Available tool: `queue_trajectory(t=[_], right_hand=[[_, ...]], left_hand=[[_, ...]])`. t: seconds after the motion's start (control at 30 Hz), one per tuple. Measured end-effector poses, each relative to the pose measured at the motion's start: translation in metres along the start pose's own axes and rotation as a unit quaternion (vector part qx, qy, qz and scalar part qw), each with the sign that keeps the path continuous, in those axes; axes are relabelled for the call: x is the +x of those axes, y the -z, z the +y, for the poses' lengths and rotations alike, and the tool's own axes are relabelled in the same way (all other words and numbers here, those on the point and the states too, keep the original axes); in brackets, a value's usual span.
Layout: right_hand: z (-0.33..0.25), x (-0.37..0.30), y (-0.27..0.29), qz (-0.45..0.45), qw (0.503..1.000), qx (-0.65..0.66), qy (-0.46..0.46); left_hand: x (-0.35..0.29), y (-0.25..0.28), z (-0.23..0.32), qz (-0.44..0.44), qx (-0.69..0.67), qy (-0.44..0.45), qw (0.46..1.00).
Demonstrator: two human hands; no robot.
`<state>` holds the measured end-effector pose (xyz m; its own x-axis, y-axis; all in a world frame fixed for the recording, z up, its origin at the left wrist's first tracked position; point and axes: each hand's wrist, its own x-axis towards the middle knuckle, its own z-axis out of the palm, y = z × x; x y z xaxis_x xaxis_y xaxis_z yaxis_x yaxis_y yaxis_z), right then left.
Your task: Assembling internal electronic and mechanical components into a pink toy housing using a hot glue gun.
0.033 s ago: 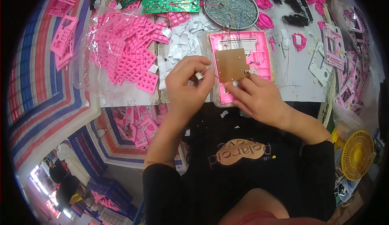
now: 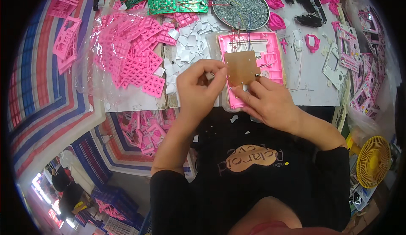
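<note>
A pink plastic housing (image 2: 275, 68) lies open in front of me, with a brown circuit board (image 2: 241, 68) over its middle and thin wires running from the board's far edge. My left hand (image 2: 198, 82) is closed at the board's left edge, thumb and index finger pinched together. A small white piece (image 2: 210, 76) shows partly inside that hand; its kind is hidden. At the board's near right corner, beside a small black switch (image 2: 257, 75), my right hand (image 2: 270, 101) grips the near edge with curled fingers; its thumb is over the housing.
Pink keypad parts (image 2: 141, 44) are heaped on the left, beside scattered white paper squares (image 2: 192, 40). Beyond the housing stand a round tray (image 2: 268, 21) of small screws and a green circuit board (image 2: 179, 1). Pink rings (image 2: 312, 43) and printed panels (image 2: 349, 46) lie rightward.
My left hand has moved slightly right, its fingertips coming to the board's left edge; less of the white piece shows. My right fingers have shifted slightly along the board's near edge.
</note>
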<state>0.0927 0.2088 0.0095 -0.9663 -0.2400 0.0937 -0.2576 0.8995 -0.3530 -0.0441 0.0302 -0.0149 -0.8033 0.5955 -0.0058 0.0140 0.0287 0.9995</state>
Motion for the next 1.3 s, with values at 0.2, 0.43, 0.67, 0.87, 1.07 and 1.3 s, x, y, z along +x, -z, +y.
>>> queue_trajectory(t=[0.2,0.43,0.67,0.87,1.07,1.3], right_hand=[[0.017,-0.002,0.007,-0.065,0.996,0.04,0.049],[0.042,-0.009,0.009,0.02,0.97,0.243,-0.005],[0.033,0.004,0.035,0.118,0.959,0.257,-0.002],[0.042,-0.027,0.04,0.102,0.977,0.172,-0.074],[0.02,-0.061,0.024,0.027,0.984,0.116,-0.131],[0.04,-0.058,0.021,0.016,0.993,0.091,-0.078]], left_hand=[[-0.002,-0.014,-0.016,-0.022,-0.252,0.179,0.951],[-0.017,-0.006,0.014,-0.097,0.129,-0.071,0.984],[-0.01,-0.025,0.027,-0.249,0.238,-0.144,0.928],[-0.017,-0.04,0.03,-0.149,0.236,-0.129,0.952],[-0.035,-0.057,-0.003,-0.184,0.327,-0.253,0.892],[-0.036,-0.053,-0.006,-0.203,0.352,-0.237,0.882]])
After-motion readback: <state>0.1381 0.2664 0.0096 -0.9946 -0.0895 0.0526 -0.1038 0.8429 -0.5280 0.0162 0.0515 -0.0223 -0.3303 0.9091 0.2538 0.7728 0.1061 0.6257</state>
